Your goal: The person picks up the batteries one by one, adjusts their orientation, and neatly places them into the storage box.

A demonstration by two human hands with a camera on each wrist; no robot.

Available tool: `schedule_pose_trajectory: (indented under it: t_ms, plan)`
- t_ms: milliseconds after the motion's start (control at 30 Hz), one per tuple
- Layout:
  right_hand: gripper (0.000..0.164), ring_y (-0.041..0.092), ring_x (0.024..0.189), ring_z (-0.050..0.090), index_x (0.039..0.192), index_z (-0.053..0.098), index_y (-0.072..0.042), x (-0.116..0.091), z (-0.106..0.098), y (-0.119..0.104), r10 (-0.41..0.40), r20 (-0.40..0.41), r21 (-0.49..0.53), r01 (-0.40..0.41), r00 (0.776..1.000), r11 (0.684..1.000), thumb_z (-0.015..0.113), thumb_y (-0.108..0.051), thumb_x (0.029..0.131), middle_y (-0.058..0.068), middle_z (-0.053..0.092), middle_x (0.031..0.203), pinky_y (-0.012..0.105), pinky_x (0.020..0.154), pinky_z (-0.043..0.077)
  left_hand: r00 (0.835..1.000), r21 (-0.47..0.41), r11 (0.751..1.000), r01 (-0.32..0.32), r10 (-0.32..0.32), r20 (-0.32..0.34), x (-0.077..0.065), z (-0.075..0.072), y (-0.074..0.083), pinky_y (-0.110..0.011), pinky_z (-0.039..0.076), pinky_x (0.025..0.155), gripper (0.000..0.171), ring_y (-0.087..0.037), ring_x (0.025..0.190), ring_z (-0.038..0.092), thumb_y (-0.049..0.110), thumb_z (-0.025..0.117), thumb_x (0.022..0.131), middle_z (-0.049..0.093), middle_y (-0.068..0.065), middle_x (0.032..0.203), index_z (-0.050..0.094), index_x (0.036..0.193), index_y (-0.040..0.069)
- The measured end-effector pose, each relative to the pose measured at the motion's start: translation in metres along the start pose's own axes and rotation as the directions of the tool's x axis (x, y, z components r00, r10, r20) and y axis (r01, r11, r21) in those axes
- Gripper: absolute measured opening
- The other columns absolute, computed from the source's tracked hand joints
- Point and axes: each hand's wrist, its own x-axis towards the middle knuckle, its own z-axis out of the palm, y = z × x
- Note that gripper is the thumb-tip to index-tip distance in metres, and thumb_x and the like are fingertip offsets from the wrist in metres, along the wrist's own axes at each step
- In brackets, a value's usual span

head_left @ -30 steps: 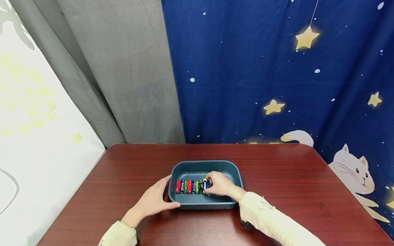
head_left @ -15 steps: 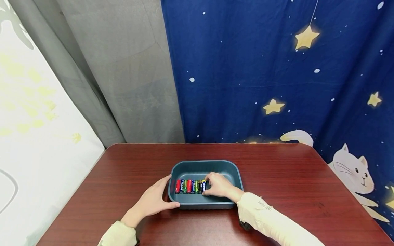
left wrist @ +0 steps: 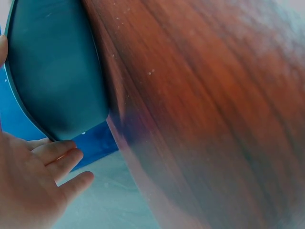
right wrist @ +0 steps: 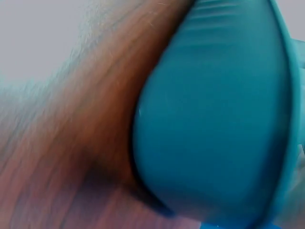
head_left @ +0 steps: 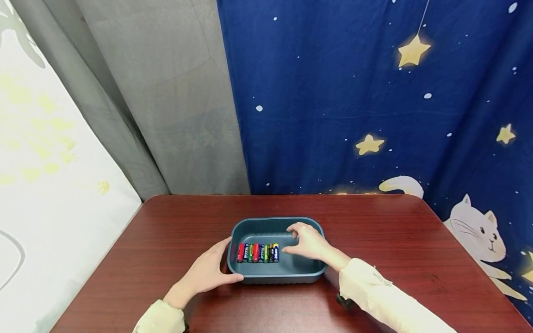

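Note:
A dark teal plastic tray [head_left: 283, 279] stands on the table, with several colourful batteries [head_left: 266, 253] lined up side by side in its left part. The rightmost battery is blue with a yellow end. My left hand [head_left: 208, 268] spans the tray's left side, thumb at the front corner and fingers at the left rim. In the left wrist view, straight fingertips [left wrist: 64, 148] touch the rim of the tray [left wrist: 57, 71]. Over the tray's right part my right hand [head_left: 310, 243] holds nothing, thumb and fingers apart. The tray's outer wall [right wrist: 214, 114] fills much of the right wrist view.
The tray rests on a reddish-brown wooden table [head_left: 175, 226] with rounded far corners. Behind it hang a grey curtain [head_left: 183, 115] and a blue curtain [head_left: 312, 115] with stars and a cat. A pale patterned sheet [head_left: 54, 185] is at the left.
My right hand has let go of the blue battery with the yellow end and moved right and back. That battery stays at the row's right end. The left hand has not moved.

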Motion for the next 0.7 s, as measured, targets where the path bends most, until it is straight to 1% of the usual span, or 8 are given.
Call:
schedule_pose_trajectory:
  t_ms: [100,200,300,433,633,700]
  plan:
    - [0.052,0.012,0.071,0.049,0.103,0.062,-0.001,-0.005,-0.009,0.007,-0.032,-0.048,0.009,0.033,0.998,0.999,0.078,-0.034,0.066,0.005,0.057,0.083,0.025,0.063,0.042,1.000,0.000,1.000,-0.003,0.003,0.000,0.000,0.000,0.000,-0.045,0.040,0.095,0.101,-0.021,0.120,0.044,0.064,0.069,0.062,0.045,-0.003,0.134,0.034,0.140,0.012]
    - [0.051,0.012,0.066,0.048,0.103,0.062,0.001,-0.011,-0.019,0.016,-0.059,-0.080,0.040,0.062,0.995,0.997,0.078,-0.032,0.067,0.006,0.057,0.083,0.023,0.060,0.041,1.000,0.000,1.000,-0.005,0.005,-0.005,0.000,0.001,0.000,-0.045,0.041,0.094,0.100,-0.020,0.120,0.044,0.063,0.070,0.062,0.045,-0.002,0.134,0.034,0.140,0.012]
    - [0.050,0.014,0.062,0.047,0.103,0.062,0.000,-0.016,-0.029,0.023,-0.070,-0.118,0.063,0.078,0.991,0.995,0.078,-0.030,0.067,0.003,0.055,0.082,0.020,0.056,0.039,1.000,0.003,1.000,-0.006,0.006,-0.007,0.001,0.001,0.000,-0.044,0.041,0.094,0.099,-0.020,0.120,0.044,0.062,0.071,0.062,0.045,-0.002,0.134,0.035,0.140,0.012]
    - [0.049,0.016,0.066,0.048,0.105,0.062,-0.001,-0.025,-0.041,0.030,-0.051,-0.160,0.076,0.063,0.986,0.995,0.079,-0.028,0.067,-0.001,0.053,0.081,0.021,0.056,0.040,1.000,0.001,1.000,-0.007,0.007,-0.007,0.000,0.001,0.000,-0.045,0.040,0.094,0.098,-0.020,0.120,0.044,0.060,0.071,0.063,0.045,-0.002,0.134,0.034,0.140,0.012]
    - [0.049,0.013,0.069,0.048,0.107,0.061,-0.001,-0.040,-0.052,0.045,-0.015,-0.191,0.062,0.027,0.982,0.998,0.079,-0.025,0.068,0.002,0.054,0.083,0.022,0.057,0.040,0.999,0.011,0.999,-0.036,0.036,-0.016,0.000,0.001,0.000,-0.044,0.040,0.095,0.099,-0.022,0.122,0.044,0.061,0.070,0.064,0.044,-0.005,0.135,0.034,0.140,0.010]
    - [0.049,0.013,0.068,0.048,0.107,0.061,-0.001,-0.045,-0.054,0.051,-0.009,-0.207,0.049,0.020,0.978,0.999,0.079,-0.025,0.068,0.001,0.054,0.083,0.022,0.057,0.040,0.999,0.013,0.999,-0.043,0.043,-0.013,0.000,0.000,0.000,-0.044,0.040,0.095,0.099,-0.023,0.122,0.043,0.061,0.070,0.064,0.044,-0.005,0.135,0.034,0.140,0.009]
